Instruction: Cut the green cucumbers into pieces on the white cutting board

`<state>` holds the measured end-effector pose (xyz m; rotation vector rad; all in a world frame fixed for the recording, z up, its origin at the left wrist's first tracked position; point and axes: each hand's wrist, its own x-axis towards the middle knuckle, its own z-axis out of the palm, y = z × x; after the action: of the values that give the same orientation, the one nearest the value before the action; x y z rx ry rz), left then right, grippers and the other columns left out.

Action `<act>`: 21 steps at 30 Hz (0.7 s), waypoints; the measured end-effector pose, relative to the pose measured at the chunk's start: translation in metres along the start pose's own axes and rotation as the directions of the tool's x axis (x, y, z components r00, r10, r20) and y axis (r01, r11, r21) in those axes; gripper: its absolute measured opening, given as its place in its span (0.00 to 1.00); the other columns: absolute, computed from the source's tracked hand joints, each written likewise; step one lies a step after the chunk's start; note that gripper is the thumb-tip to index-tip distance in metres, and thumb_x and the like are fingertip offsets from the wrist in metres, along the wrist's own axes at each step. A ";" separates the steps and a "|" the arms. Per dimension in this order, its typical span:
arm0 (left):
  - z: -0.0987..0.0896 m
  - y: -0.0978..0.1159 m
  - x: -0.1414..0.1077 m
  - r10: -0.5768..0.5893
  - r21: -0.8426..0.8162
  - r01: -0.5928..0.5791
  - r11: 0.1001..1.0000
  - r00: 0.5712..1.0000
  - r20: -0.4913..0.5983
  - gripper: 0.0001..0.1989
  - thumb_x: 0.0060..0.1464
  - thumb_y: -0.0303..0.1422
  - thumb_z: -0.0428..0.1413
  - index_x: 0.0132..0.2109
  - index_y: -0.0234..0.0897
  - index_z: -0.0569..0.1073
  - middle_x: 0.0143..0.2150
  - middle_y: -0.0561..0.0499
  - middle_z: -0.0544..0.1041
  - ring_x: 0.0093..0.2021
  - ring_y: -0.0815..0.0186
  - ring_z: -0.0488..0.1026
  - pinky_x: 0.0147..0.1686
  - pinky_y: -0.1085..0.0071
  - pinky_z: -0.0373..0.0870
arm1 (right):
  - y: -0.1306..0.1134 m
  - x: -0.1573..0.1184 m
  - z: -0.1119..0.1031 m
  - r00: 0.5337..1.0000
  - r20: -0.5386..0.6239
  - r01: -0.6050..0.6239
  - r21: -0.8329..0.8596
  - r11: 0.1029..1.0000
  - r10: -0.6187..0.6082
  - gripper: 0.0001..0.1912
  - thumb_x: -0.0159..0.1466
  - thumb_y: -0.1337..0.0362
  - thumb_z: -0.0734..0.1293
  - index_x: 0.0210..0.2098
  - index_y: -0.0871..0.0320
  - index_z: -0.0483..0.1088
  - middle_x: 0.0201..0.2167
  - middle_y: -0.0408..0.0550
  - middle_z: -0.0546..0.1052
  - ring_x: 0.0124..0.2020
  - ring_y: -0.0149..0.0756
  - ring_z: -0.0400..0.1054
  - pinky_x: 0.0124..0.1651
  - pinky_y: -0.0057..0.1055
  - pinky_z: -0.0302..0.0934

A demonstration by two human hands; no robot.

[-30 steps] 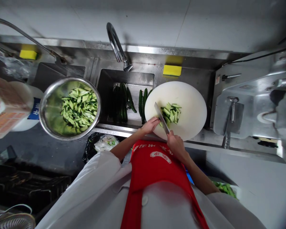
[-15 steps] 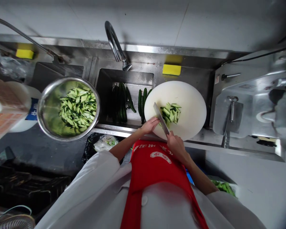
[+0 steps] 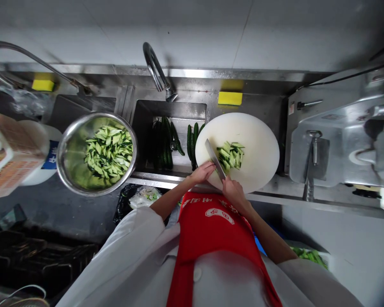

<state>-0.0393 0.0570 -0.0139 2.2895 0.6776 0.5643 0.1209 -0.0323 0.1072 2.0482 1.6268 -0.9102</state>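
Note:
My right hand (image 3: 233, 190) is closed around the handle of a kitchen knife (image 3: 215, 157), whose blade slants across the left part of a round white cutting board (image 3: 259, 149). Beside the blade, on its left, my left hand (image 3: 202, 172) has its fingers curled together with the tips close to the metal. Whatever lies under those fingers is hidden. Cut cucumber pieces (image 3: 231, 155) lie in a loose pile on the board, just right of the blade.
A steel bowl (image 3: 61, 164) of cut cucumber stands left of the sink (image 3: 185, 106), which holds whole cucumbers (image 3: 162, 143). A faucet (image 3: 155, 68) rises behind it. A yellow sponge (image 3: 230, 98) lies behind the board. Metal equipment (image 3: 336, 140) stands at right.
The camera view has tilted slightly, so the bowl and sink appear lower. The knife has shifted a little leftward over the board. Both hands keep nearly the same pose.

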 end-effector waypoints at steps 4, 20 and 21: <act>-0.001 0.002 0.002 -0.011 -0.014 0.012 1.000 1.000 0.017 0.16 0.69 0.33 0.42 0.51 0.31 0.71 0.47 0.41 0.73 0.50 0.62 0.70 0.53 0.60 0.72 | 0.001 -0.001 -0.005 0.999 -0.036 0.011 0.003 1.000 -0.011 0.18 0.73 0.61 0.49 0.51 0.62 0.64 0.38 0.60 0.78 0.41 0.43 0.75 0.42 0.32 0.58; 0.002 0.008 0.003 -0.004 -0.009 0.004 1.000 0.996 -0.090 0.16 0.68 0.34 0.43 0.46 0.31 0.73 0.43 0.42 0.75 0.46 0.64 0.71 0.50 0.62 0.74 | -0.010 0.026 -0.026 0.988 -0.144 0.075 0.077 0.994 -0.064 0.16 0.73 0.62 0.51 0.49 0.63 0.66 0.41 0.58 0.79 0.43 0.40 0.73 0.42 0.29 0.57; -0.002 0.013 0.004 -0.016 -0.012 0.014 1.000 0.990 -0.140 0.15 0.68 0.34 0.44 0.45 0.32 0.73 0.43 0.42 0.75 0.45 0.64 0.72 0.49 0.63 0.74 | -0.005 0.024 -0.031 0.983 -0.170 0.084 0.074 0.994 -0.070 0.17 0.73 0.61 0.51 0.48 0.62 0.66 0.40 0.57 0.79 0.42 0.40 0.73 0.41 0.29 0.57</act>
<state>-0.0336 0.0521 -0.0029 2.2485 0.7567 0.7252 0.1267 0.0063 0.1141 2.1818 1.7948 -0.8626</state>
